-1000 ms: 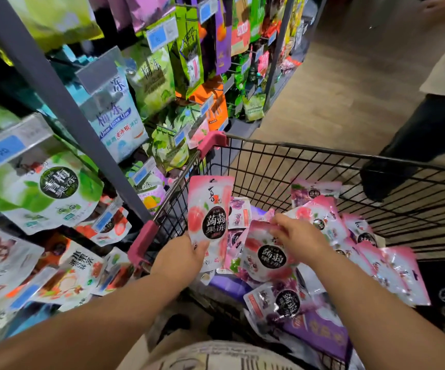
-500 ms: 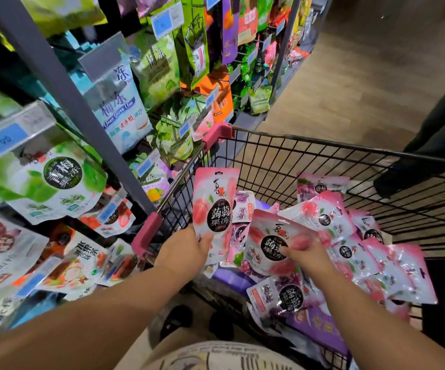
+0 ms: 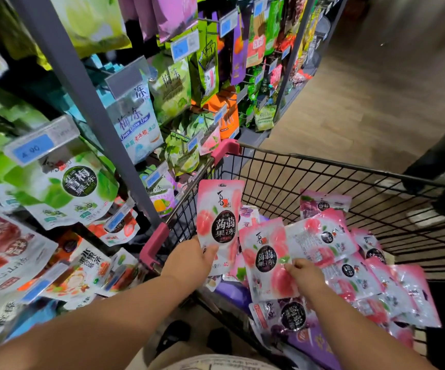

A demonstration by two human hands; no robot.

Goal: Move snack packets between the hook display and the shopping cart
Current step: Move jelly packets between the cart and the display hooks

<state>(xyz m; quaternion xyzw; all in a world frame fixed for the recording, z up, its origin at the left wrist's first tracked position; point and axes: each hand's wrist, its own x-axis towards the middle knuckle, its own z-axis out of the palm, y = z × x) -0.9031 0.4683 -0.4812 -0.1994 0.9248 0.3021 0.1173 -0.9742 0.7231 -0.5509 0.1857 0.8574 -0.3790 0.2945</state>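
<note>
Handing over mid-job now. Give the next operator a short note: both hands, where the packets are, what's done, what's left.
Left hand: holds one pink packet upright over the cart's near-left corner.
Right hand: pinches a second pink packet above the pile.
Cart: many pink and purple packets piled inside.
Hook display: on the left, full of other snacks.
Done: two packets picked up.
Left: probably hang them, then clear the pile.

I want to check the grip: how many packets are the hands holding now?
2. The left hand holds one pink packet upright over the cart; the right hand holds another beside it. More behind may be hidden.
</note>
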